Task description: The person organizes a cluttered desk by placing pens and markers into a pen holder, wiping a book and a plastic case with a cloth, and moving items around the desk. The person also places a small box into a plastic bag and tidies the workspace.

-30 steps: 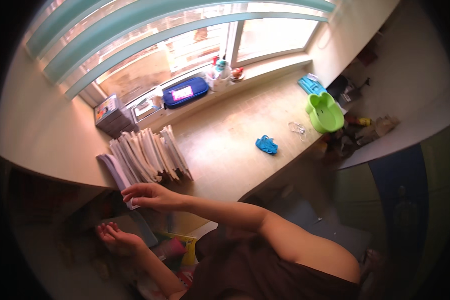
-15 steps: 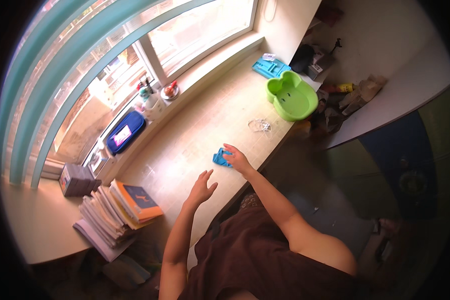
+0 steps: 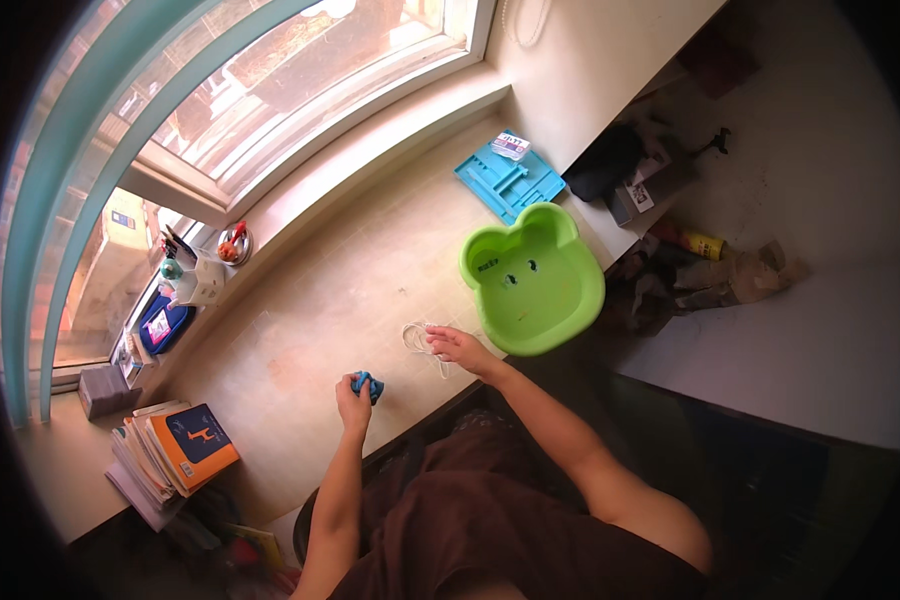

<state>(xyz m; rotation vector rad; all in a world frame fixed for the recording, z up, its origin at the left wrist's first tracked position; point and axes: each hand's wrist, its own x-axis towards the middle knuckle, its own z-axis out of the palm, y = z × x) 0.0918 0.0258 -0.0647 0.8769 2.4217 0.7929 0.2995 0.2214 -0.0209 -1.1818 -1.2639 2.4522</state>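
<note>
My left hand (image 3: 352, 404) is closed around a crumpled blue cloth (image 3: 368, 388) above the pale tabletop near its front edge. My right hand (image 3: 464, 352) is stretched out to the right of it, fingers extended and slightly apart. Its fingertips overlap a loose white cord (image 3: 411, 339), coiled thinly on the table; whether they touch it I cannot tell. Just beyond that hand stands a green animal-shaped plastic basin (image 3: 560, 300) with two small eye marks inside. Behind the basin lies a flat light-blue plastic tray (image 3: 485, 180) with a small printed packet on it.
A stack of books and papers (image 3: 160, 452) with an orange-and-dark cover on top sits at the left. On the window sill are a blue case (image 3: 167, 326), a white pen holder (image 3: 202, 282) and a small jar (image 3: 235, 246). A dark box (image 3: 106, 391) stands in the left corner.
The blue cloth has gone from the table into my left hand, which has closed on it. My right hand has moved from the cloth to the white cord. The view has shifted right.
</note>
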